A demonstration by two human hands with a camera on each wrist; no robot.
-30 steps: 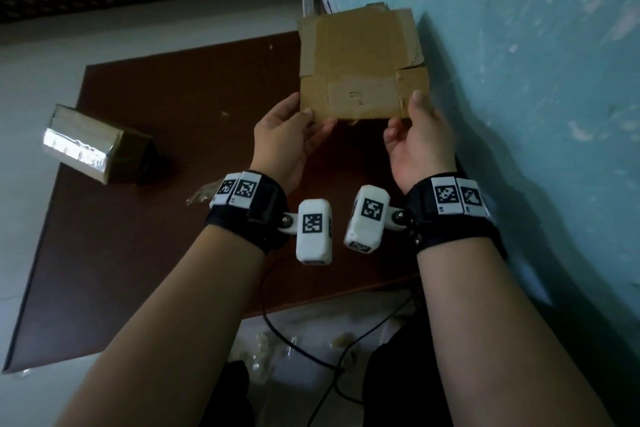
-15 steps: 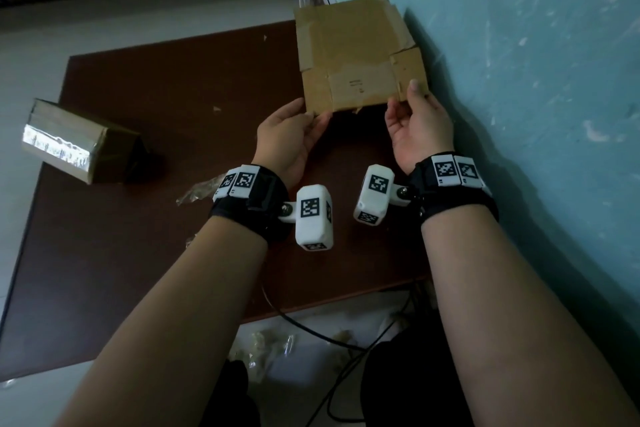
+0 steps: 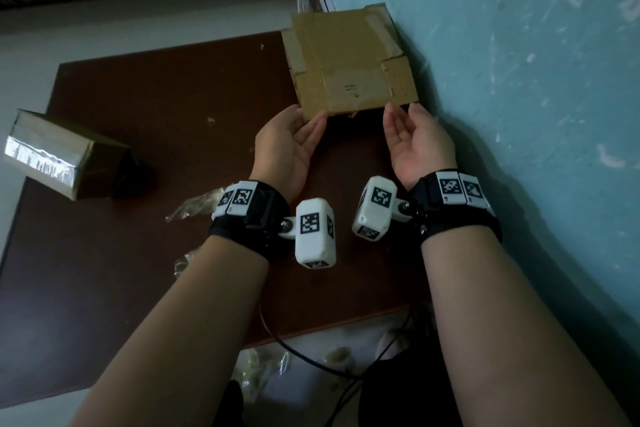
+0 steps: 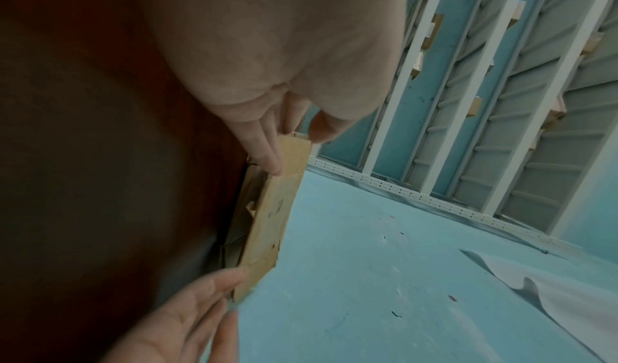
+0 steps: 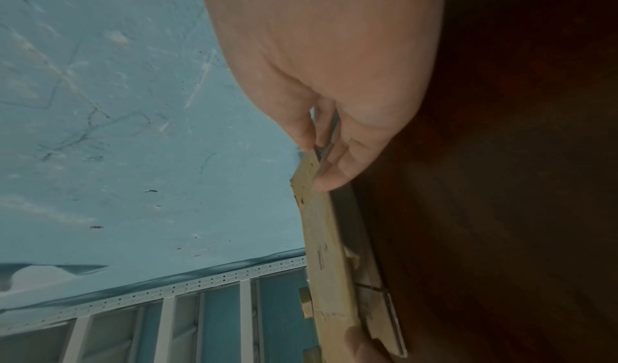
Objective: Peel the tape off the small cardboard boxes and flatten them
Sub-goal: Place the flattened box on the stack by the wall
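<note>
- Nearest, tape scraps (image 3: 194, 206) lie on the table (image 3: 104, 270) by the left wrist, toward its near edge; judging by how loose they look, a sweeping forearm could knock them to the floor or stick one back onto cardboard.
- Further in, the left hand (image 3: 289, 146) is palm up, fingers straight under the near left corner of the flat box (image 3: 349, 59), thumb beside the edge; it props rather than pinches, so the card could slide off.
- Likewise the right hand (image 3: 417, 140) lies open, relaxed fingertips touching the near right corner; the right wrist view shows no firm pinch.
- Between the hands, a small torn bit hangs from the box's near edge; whether it is tape or paper I cannot tell. If tape, the peeling is not finished.
- At the table's far right corner, against the wall (image 3: 519, 80), the flat box overhangs the far edge; a push forward could tip it behind the table.
- Well apart at the left edge, the taped box (image 3: 65, 156) sits partly off the table, still glossy with tape; a nudge could drop it.
</note>
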